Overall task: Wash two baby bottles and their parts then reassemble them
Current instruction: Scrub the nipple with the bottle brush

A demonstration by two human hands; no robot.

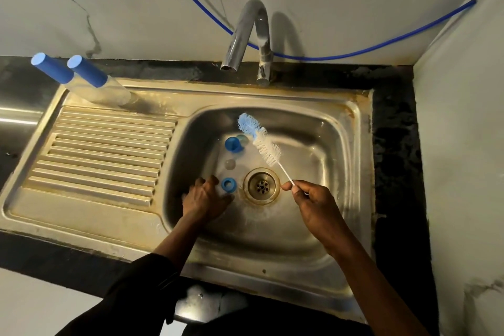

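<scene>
Two clear baby bottles with blue caps, one bottle (53,69) and the other bottle (94,76), stand at the back left of the drainboard. In the basin lie a blue collar ring (232,144), a clear nipple (242,139) beside it, and another clear nipple (230,163). A second blue collar ring (227,185) sits left of the drain. My left hand (204,198) rests palm down on the basin floor, thumb and fingers apart on either side of that ring. My right hand (308,199) pinches the thin handle of a white-and-blue bottle brush (260,142), its bristles raised over the basin.
The steel sink (351,128) has a ribbed drainboard (103,153) on the left and a drain (261,185) in the middle. A chrome tap (245,35) arches over the back rim; no water runs. A blue hose (354,54) hangs along the wall. A wall corner closes the right side.
</scene>
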